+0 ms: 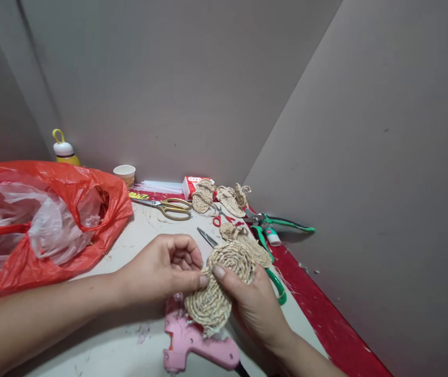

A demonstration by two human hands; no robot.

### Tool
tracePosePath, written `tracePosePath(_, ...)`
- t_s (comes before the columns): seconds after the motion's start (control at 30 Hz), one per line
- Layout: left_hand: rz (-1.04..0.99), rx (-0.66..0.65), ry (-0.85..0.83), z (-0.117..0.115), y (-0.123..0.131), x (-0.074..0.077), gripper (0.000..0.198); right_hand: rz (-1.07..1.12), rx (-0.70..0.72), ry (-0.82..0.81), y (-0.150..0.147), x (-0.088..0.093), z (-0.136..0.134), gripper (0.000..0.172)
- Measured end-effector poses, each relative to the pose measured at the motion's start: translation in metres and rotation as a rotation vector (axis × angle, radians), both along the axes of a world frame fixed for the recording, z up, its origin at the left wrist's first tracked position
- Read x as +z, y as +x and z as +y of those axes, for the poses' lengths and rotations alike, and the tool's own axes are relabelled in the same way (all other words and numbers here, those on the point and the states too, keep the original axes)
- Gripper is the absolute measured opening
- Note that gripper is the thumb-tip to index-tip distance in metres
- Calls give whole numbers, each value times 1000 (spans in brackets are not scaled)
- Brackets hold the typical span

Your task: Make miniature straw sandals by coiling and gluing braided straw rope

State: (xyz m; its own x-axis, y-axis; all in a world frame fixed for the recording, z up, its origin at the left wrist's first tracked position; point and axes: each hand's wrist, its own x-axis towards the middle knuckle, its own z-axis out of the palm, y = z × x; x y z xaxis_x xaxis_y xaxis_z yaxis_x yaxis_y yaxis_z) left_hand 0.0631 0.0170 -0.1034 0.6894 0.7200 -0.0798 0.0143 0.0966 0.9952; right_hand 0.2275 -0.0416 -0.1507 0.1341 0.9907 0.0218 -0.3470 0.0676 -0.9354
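A coiled straw-rope sole [210, 303], long and rounded with two spirals, is held up over the table in front of me. My right hand [257, 306] grips its right side, thumb pressed on the upper face. On the left edge, my left hand [165, 267] has its thumb against the rope and its fingers curled; what lies between the fingertips is hard to make out. Below the sole lies a pink hot glue gun [204, 348], partly covered by it. Behind the sole are scissors with a green handle [281, 288] and a small woven straw slipper [257, 248].
Left, a red plastic bag [118, 220] bulges over the table. Gold-handled scissors [175, 208], a paper cup [124, 173], glue sticks [159, 187], more straw slippers [203, 195], red-handled pliers [217, 220] and green pruning shears [287, 222] line the back. Grey walls [384, 183] enclose the table.
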Motion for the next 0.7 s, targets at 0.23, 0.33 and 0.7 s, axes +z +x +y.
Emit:
tracePosePath(0.23,-16,132,100,-16,4,1,13,112,34,27,-1,3,-6,21)
tracePosePath(0.33,-8,184,135,-14,4,4,14,216,140,54,-3,10,-6,32)
tracePosePath(0.7,78,202,293,-23,5,-4,7,-34,73,36,-1,-5,-4,13)
